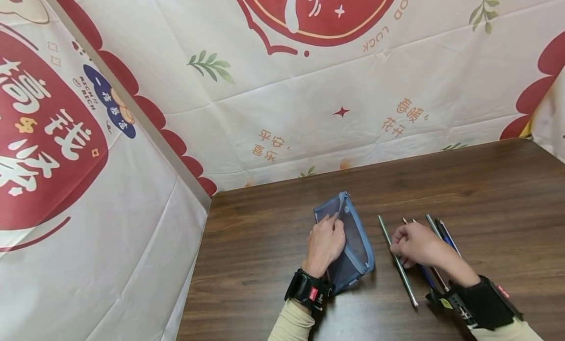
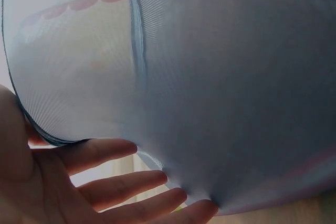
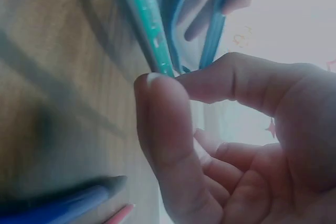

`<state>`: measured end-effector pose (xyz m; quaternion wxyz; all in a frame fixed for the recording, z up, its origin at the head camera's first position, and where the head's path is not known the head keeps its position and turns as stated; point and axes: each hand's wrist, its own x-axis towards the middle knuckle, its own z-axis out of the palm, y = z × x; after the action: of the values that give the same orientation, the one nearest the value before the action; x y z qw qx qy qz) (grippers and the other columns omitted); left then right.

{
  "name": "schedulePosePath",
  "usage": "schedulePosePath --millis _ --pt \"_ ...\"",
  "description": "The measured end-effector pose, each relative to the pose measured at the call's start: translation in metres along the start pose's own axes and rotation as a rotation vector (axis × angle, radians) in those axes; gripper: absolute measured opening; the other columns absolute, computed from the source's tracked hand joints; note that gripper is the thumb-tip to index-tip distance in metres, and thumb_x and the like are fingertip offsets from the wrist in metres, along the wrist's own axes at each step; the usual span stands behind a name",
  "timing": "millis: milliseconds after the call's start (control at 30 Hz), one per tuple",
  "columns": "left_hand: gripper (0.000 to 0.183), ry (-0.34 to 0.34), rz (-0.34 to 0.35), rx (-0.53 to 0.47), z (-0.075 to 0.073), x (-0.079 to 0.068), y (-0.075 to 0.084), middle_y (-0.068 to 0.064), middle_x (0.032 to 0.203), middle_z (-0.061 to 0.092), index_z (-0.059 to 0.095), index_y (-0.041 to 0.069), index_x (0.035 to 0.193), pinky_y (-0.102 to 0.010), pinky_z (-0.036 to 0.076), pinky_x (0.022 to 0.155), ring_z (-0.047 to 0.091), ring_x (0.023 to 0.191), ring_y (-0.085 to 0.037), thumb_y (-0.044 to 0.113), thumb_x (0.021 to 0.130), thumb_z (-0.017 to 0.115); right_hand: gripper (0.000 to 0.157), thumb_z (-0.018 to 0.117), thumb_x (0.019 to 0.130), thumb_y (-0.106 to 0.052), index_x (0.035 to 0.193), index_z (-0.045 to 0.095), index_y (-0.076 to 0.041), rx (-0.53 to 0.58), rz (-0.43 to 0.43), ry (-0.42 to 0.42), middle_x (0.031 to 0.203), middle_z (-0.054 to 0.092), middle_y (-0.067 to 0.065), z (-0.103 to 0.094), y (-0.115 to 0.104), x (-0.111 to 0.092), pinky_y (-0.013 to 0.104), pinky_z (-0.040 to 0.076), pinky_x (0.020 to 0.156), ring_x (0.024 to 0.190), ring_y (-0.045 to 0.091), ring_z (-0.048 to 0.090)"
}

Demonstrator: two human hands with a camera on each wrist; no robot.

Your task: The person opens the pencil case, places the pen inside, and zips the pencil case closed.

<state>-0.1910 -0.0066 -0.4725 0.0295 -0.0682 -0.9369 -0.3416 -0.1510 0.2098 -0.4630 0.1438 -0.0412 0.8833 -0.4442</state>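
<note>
A blue mesh pencil case (image 1: 358, 233) lies tilted on the table with its zip side gaping. My left hand (image 1: 324, 244) holds it at its near-left edge, the fingers (image 2: 115, 184) spread against the mesh and the thumb over the rim. To the right of the case, my right hand (image 1: 419, 244) pinches a green pencil (image 1: 403, 281) between thumb and index finger, around its middle. The pencil slants just beside the case. Under and beyond the right hand lie several pens and pencils, among them a blue pen (image 3: 63, 207), partly covered by the hand and wrist.
A brown wooden table (image 1: 247, 262) carries everything. More pencils (image 1: 434, 228) lie to the right of the right hand. A white printed cloth (image 1: 282, 105) hangs behind the table, and another cloth panel (image 1: 132, 223) stands along its left edge.
</note>
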Motion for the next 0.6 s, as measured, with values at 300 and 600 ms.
schedulePosePath --millis 300,600 --pt "0.045 -0.006 0.002 0.005 0.000 0.000 0.000 -0.009 0.134 0.058 0.062 0.019 0.129 -0.047 0.046 0.095 0.054 0.118 -0.027 0.032 0.097 0.032 0.014 0.058 0.086 -0.004 0.091 0.059 0.009 0.067 -0.015 -0.037 0.066 0.062 0.007 -0.011 -0.008 0.004 0.032 0.057 0.052 0.059 0.020 0.063" --pt "0.046 -0.014 0.005 -0.001 -0.001 0.001 -0.001 -0.010 0.135 0.057 0.060 0.019 0.130 -0.047 0.046 0.095 0.053 0.119 -0.028 0.033 0.098 0.032 0.018 0.058 0.088 -0.006 0.095 0.059 0.011 0.074 -0.016 -0.048 0.068 0.062 0.008 -0.014 -0.014 0.009 0.033 0.058 0.054 0.060 0.021 0.064"
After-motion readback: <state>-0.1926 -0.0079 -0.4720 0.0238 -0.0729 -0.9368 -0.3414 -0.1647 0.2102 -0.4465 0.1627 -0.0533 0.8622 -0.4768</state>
